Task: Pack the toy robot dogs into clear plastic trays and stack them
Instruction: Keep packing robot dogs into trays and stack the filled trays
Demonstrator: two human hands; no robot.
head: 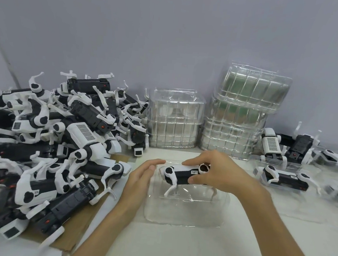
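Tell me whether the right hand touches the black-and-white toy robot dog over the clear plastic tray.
Touching. The head view shows the right hand gripping the black-and-white toy robot dog, thumb and fingers around its body.

Black-white toy dog (182, 175) in clear tray (185, 215)

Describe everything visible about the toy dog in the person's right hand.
The toy robot dog is glossy plastic: black body, white top, white bent legs on black-centred round hips, a small white label on its side. It stands upright, legs down in the clear tray. The right hand grips its body, thumb on the near side, fingers over the top. The left hand, fingers straight, is at its left end; contact is unclear.
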